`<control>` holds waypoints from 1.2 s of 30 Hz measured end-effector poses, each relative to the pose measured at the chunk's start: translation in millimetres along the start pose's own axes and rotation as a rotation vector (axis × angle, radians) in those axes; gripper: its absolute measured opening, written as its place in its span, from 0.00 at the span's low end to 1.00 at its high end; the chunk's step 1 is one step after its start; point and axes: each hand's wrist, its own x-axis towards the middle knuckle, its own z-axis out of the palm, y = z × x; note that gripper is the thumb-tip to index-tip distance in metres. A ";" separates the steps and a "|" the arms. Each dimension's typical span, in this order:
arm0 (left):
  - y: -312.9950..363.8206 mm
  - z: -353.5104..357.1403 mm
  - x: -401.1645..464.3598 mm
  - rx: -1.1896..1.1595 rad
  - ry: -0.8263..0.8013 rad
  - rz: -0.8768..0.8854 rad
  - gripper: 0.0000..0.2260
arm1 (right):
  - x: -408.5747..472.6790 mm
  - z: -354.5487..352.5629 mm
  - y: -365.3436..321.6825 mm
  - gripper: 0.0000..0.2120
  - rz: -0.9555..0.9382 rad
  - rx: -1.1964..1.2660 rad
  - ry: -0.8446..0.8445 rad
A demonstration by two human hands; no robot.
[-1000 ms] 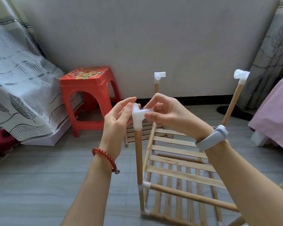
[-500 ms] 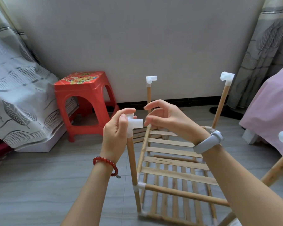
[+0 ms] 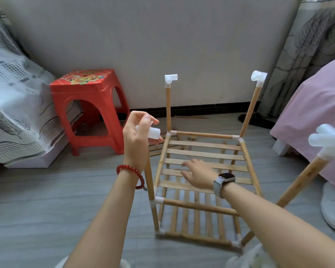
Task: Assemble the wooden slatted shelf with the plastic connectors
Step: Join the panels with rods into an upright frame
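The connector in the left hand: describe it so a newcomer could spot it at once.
Start at the wooden shelf on the floor in front of the grey wall, with four upright posts. Three posts show bare white corner connectors on top; the front-left post runs up behind the left hand. The connector there is the only one fingers grip, its open socket pointing right.

red plastic stool [image 3: 89,105] with printed top, left of centre by wall | grey wall [image 3: 153,45] with dark baseboard | leaf-print grey fabric [image 3: 14,105] far left | patterned curtain [image 3: 306,45] right | pink bedcover [image 3: 317,113] right edge | grey tiled floor [image 3: 46,209]
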 end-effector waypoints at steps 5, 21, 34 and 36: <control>-5.7 3.2 -1.6 -0.122 -0.060 -0.052 0.07 | -16.1 45.2 22.7 0.27 -0.075 -0.162 -0.178; -5.8 0.3 -15.2 -0.011 -0.080 -0.162 0.17 | -29.1 74.6 24.7 0.39 -0.059 -0.348 -0.240; 12.1 -95.4 -16.7 0.094 0.125 -0.151 0.18 | -2.8 97.7 -56.5 0.37 -0.285 -0.236 -0.236; 14.5 -115.6 -21.3 0.107 0.185 -0.145 0.18 | 4.4 101.6 -74.1 0.37 -0.350 -0.260 -0.243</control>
